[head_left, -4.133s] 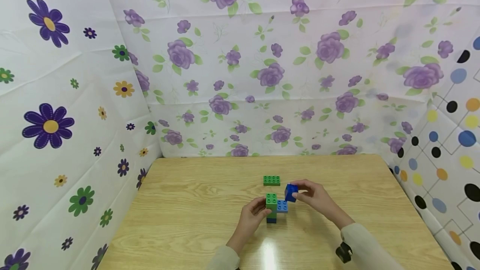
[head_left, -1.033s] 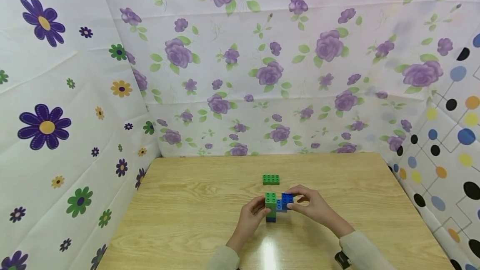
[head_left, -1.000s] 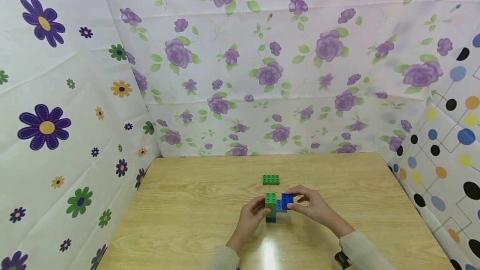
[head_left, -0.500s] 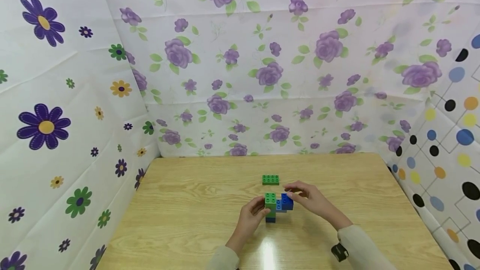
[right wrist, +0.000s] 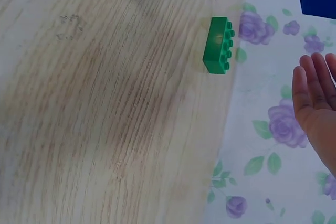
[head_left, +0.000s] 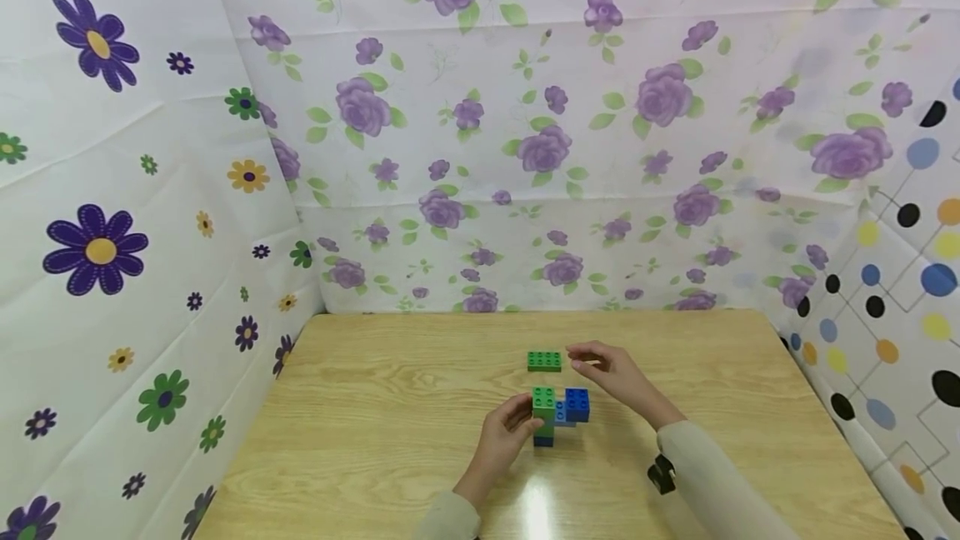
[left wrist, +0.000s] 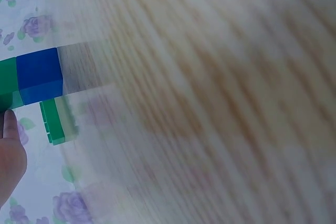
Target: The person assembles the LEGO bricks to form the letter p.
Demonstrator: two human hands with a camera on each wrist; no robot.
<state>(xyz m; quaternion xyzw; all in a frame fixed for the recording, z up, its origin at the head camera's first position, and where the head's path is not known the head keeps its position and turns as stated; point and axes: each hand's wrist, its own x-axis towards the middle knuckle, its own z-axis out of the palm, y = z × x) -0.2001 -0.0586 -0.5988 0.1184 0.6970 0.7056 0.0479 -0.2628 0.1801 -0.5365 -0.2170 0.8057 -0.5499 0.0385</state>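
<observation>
With fingers and thumb, my left hand [head_left: 501,436] grips an upright stack of green bricks [head_left: 543,405], whose bottom is a dark blue brick [head_left: 543,442]. From the stack's right side juts a light blue brick [head_left: 560,413]. A blue brick [head_left: 577,404] sits on its outer end, touched by no hand. My right hand [head_left: 615,375] hovers empty beside a loose green brick [head_left: 543,362], apart from it. The right wrist view shows that hand's fingers [right wrist: 319,85] extended. In the left wrist view, only part of the left hand [left wrist: 10,161] is visible.
The bricks are on a light wooden table [head_left: 375,407]. A white floral sheet [head_left: 480,148] hangs along its back edge. More patterned sheets stand at the left and right sides. A black band [head_left: 662,474] is on the right sleeve.
My right hand placed the blue brick on the light blue one, let go, and moved back toward the loose green brick. The left hand kept its grip on the stack.
</observation>
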